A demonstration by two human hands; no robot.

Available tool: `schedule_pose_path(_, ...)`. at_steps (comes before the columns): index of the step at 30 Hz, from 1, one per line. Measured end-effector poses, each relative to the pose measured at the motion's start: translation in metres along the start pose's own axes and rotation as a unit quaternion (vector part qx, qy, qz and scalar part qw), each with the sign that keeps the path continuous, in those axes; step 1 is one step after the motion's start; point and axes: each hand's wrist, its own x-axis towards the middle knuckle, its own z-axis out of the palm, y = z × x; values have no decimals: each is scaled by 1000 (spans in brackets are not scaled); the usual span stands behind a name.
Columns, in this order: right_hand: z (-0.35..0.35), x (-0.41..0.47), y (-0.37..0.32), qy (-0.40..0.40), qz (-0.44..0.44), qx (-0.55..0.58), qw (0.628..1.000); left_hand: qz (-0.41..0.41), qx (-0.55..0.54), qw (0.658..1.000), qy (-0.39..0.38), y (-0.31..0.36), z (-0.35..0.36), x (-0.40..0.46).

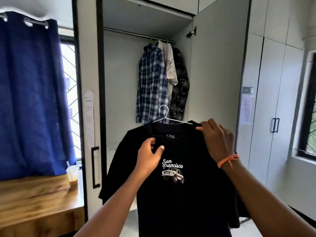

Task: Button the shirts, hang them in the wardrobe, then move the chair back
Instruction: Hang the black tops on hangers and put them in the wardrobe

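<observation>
A black tee [179, 194] printed "San Francisco" over a small truck hung on a wire hanger [168, 117] held up in front of the open wardrobe [217, 65]. The left hand [149, 159] sat at the collar, at about 10 o'clock from the print, fingers curled and pinching the neckline. The right hand [218, 137], with an orange band [227, 160] on its wrist, pinched the tee's shoulder at 2 o'clock, just where the hanger's arm ended. The hanger's hook stood upright, free of the rail [136, 34]. On that rail, at 12 o'clock above the tee, hung three shirts side by side: a blue plaid [150, 82], a pale one [170, 65] and a dark patterned one [181, 89]. At 9 o'clock hung a blue curtain [30, 93]; at 8 o'clock a cup [73, 175] stood on a wooden table [34, 202].
</observation>
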Motion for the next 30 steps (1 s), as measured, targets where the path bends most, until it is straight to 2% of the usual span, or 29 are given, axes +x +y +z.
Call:
schedule_pose_path(5, 100, 44, 14, -8, -2, -12, 1000, 2, -3, 1000, -14, -25, 37, 102)
schedule_pose_path(9, 189, 100, 28, -5, -12, -15, 1000, 29, 14, 999, 20, -39, 66, 194)
schedule_pose_path(15, 306, 196, 38, -43, -42, -2, 998, 9, -13, 995, 100, -43, 87, 343)
schedule_pose_path(21, 393, 298, 21, -50, -75, -43, 995, 23, -14, 987, 156, -41, 76, 476)
schedule_pose_path(30, 508, 414, -46, -1, -87, -53, 995, 88, 30, 984, 150, -78, 26, 647)
